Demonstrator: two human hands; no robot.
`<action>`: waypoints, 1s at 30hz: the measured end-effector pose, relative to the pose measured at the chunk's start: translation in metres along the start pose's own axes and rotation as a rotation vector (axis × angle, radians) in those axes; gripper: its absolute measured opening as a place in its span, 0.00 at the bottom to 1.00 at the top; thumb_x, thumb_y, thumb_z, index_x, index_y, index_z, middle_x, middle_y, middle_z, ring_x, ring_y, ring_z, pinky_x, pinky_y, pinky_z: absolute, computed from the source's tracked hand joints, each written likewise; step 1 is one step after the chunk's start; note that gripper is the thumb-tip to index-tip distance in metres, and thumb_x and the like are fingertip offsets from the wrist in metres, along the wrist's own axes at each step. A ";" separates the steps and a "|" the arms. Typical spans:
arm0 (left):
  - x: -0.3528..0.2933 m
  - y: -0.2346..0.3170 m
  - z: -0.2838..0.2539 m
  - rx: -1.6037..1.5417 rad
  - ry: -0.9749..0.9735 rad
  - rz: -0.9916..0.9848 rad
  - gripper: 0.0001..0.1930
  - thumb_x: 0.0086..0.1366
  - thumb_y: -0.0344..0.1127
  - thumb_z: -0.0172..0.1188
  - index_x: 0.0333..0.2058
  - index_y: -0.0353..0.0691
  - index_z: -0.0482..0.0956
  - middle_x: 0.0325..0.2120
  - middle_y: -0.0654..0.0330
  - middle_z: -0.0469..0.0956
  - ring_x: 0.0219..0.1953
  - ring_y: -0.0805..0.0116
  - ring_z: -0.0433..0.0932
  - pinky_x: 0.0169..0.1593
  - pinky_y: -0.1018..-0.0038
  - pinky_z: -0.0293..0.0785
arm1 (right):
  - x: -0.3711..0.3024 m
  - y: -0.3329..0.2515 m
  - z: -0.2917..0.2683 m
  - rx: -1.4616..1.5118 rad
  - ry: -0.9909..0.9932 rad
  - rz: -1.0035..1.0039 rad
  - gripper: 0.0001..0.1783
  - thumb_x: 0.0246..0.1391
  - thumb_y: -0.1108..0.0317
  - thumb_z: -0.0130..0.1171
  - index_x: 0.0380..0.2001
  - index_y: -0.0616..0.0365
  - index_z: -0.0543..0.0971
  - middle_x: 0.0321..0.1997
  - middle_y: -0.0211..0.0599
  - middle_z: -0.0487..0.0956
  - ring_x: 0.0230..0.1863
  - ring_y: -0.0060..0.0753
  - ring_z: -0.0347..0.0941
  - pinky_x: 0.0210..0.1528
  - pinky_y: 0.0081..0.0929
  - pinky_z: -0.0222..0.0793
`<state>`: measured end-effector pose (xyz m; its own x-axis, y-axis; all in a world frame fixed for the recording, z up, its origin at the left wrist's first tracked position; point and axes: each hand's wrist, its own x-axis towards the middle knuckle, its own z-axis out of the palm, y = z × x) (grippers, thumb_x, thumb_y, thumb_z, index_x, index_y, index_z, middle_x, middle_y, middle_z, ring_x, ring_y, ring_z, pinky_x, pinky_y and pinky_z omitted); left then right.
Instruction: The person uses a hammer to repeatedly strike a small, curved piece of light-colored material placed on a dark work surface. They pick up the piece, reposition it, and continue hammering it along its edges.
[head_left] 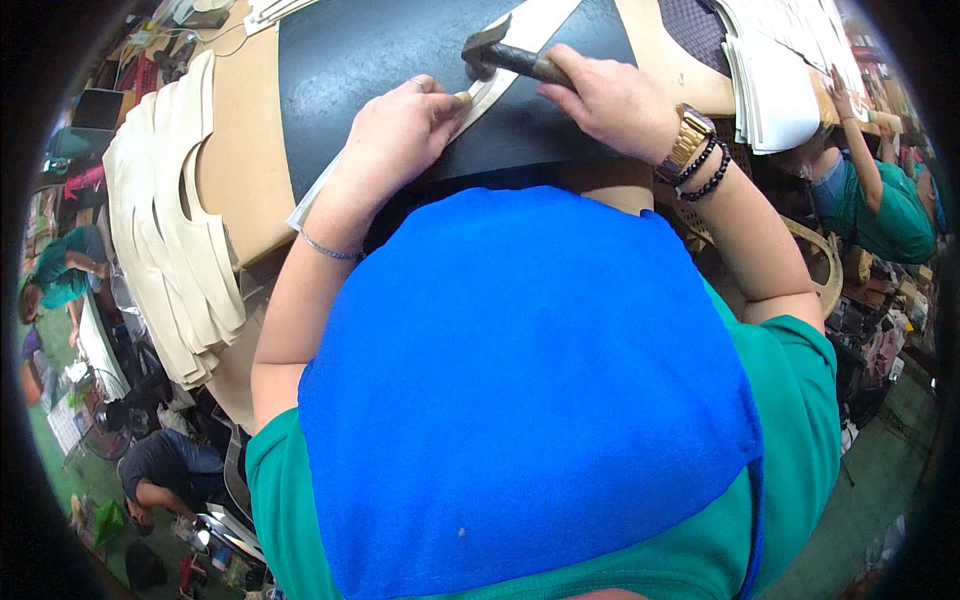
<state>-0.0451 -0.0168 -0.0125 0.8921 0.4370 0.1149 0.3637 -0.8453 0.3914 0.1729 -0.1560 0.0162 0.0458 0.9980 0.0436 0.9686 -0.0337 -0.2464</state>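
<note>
My right hand [622, 105] is wrapped round the handle of a hammer [520, 62], whose dark head is over a pale strip of sheet material [545, 22]. My left hand [400, 125] pinches the strip's edge just below the hammer head, with thumb and fingertips together. The strip slants from the far edge down toward the near left, where its end shows beyond my left forearm. Whether it is leather or cloth I cannot tell. Beneath it lies a black mat [345, 70]. Whether the hammer head touches the strip is unclear.
A fanned stack of cream cut pieces [165, 220] lies on the table [245, 150] at left. More white pieces [775, 90] are piled at the far right. Co-workers [875, 190] are at both sides. A blue apron [530, 390] covers my front.
</note>
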 end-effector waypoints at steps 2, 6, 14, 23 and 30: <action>0.001 0.000 -0.008 -0.127 -0.052 -0.092 0.11 0.59 0.40 0.65 0.38 0.44 0.85 0.32 0.58 0.81 0.33 0.61 0.81 0.40 0.68 0.77 | 0.000 0.001 0.002 0.018 0.112 -0.050 0.18 0.64 0.50 0.51 0.44 0.54 0.70 0.29 0.49 0.80 0.32 0.55 0.78 0.33 0.49 0.74; -0.003 -0.002 -0.008 -0.095 -0.027 -0.054 0.11 0.58 0.38 0.67 0.37 0.40 0.85 0.30 0.56 0.82 0.32 0.64 0.81 0.39 0.70 0.77 | -0.003 -0.013 -0.003 -0.025 -0.094 0.050 0.19 0.63 0.50 0.52 0.45 0.53 0.70 0.29 0.49 0.80 0.32 0.55 0.78 0.33 0.49 0.74; 0.017 0.007 0.014 -0.324 0.020 -0.135 0.12 0.58 0.40 0.68 0.37 0.39 0.85 0.32 0.54 0.83 0.32 0.63 0.82 0.40 0.69 0.78 | -0.011 0.005 0.004 0.011 0.066 0.017 0.18 0.63 0.50 0.52 0.42 0.55 0.69 0.28 0.49 0.79 0.32 0.55 0.78 0.32 0.47 0.74; 0.021 0.006 0.024 -0.324 0.024 -0.071 0.12 0.58 0.40 0.68 0.36 0.39 0.85 0.31 0.55 0.81 0.33 0.60 0.82 0.41 0.69 0.78 | -0.027 0.015 0.003 0.098 0.062 0.101 0.17 0.64 0.52 0.52 0.42 0.55 0.68 0.30 0.51 0.80 0.34 0.55 0.78 0.33 0.49 0.72; 0.015 0.011 0.024 -0.169 0.076 0.011 0.11 0.58 0.41 0.68 0.33 0.38 0.84 0.30 0.56 0.80 0.32 0.59 0.82 0.39 0.69 0.79 | -0.023 0.001 0.003 0.074 0.078 0.033 0.17 0.63 0.53 0.53 0.42 0.56 0.69 0.29 0.51 0.79 0.33 0.56 0.78 0.33 0.48 0.73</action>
<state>-0.0211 -0.0262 -0.0281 0.8706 0.4553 0.1865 0.2977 -0.7893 0.5370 0.1722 -0.1791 0.0119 0.0987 0.9891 0.1091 0.9457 -0.0591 -0.3195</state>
